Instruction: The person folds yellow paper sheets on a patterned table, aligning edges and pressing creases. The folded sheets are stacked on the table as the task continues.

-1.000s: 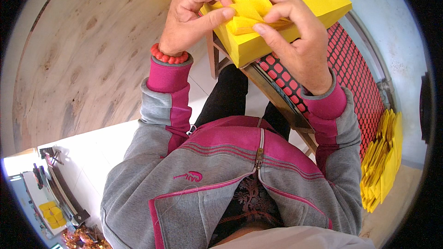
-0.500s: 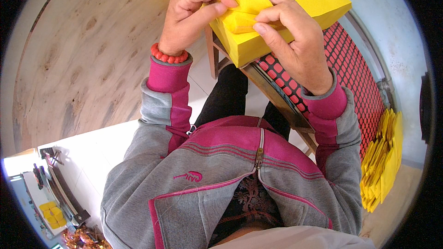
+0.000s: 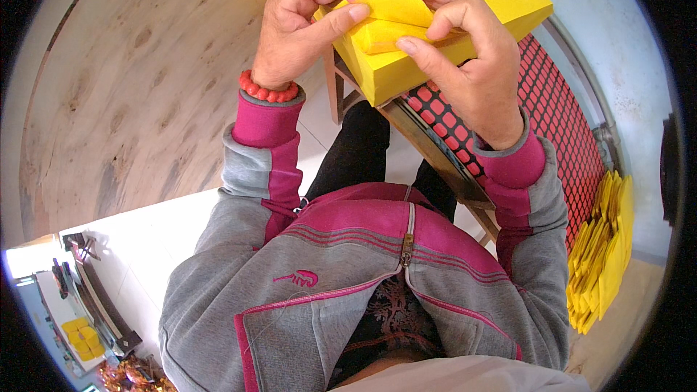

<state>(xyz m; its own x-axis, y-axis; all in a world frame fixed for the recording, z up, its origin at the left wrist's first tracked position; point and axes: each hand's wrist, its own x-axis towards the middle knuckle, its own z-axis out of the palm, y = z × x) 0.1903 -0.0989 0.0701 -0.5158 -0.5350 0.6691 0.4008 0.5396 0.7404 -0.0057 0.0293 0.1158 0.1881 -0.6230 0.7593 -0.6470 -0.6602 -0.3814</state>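
Observation:
I hold a folded piece of yellow sheet, paper or thin cloth [image 3: 396, 1], between both hands at the top of the view. Its upper flap stands up in a slanted point over a rolled lower fold. My left hand [image 3: 294, 33] pinches the left side, thumb on the front, fingertips partly behind it. My right hand [image 3: 481, 65] keeps its thumb at the lower edge and its bent forefinger on the right side; its other fingers are partly hidden behind the sheet. Just beneath the hands lies a thick yellow stack or block [image 3: 414, 72].
A red and black patterned surface [image 3: 559, 94] with a wooden frame runs along the right. Several folded yellow pieces [image 3: 601, 254] are bunched at the lower right. A large wooden board [image 3: 138, 94] fills the left. Yellow items [image 3: 83, 340] sit on a far table.
My right forefinger has slid a little to the right along the fold. The left hand has shifted slightly upward, its thumb now straighter against the flap.

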